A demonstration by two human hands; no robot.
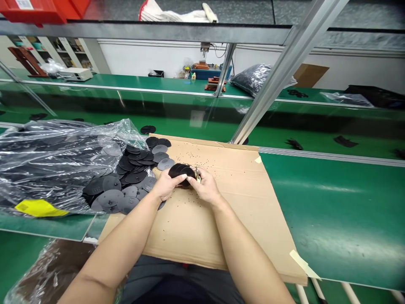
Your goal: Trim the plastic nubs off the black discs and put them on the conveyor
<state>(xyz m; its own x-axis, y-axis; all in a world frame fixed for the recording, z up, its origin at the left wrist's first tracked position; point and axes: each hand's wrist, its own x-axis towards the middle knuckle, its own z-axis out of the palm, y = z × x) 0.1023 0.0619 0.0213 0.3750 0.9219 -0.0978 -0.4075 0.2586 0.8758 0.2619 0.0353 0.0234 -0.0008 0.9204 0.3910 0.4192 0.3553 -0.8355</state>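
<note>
Over the cardboard sheet, a small stack of round black plastic discs is held between my two hands. My left hand grips the stack from the left, thumb on top. My right hand is closed at the stack's right side, its thumb against the discs. A small shiny metal tool shows among its fingers; its kind is mostly hidden. Left of my hands lies a loose heap of similar discs, some grey-looking in the light. Tiny dark bits are scattered on the cardboard.
A clear plastic bag of discs lies left, with a yellow label. A slanted metal post rises behind the cardboard. The green conveyor beyond carries scattered black parts. Overhead are a shelf, red bin and white glove.
</note>
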